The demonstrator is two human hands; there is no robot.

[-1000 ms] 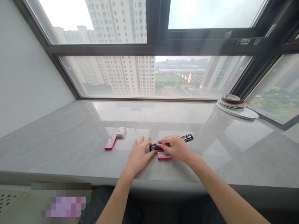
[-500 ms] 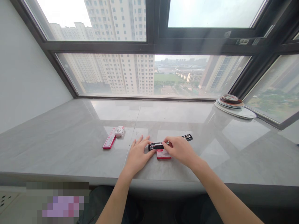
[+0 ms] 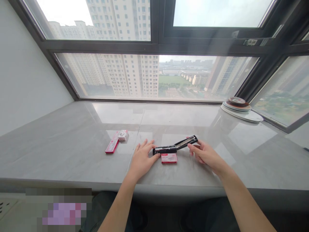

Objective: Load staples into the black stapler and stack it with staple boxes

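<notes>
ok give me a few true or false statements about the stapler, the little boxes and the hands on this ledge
1. The stapler lies opened out on the stone ledge. True.
2. The left hand rests at the stapler's left end. True.
3. The right hand grips a red staple box. False: it holds nothing; its fingers are by the stapler's raised right end.
4. A red staple box lies just in front of the stapler. True.
5. The stack of plates sits between the hands. False: it is far off at the right, by the window.
6. The two small boxes lie right of the stapler. False: they lie to its left.
</notes>
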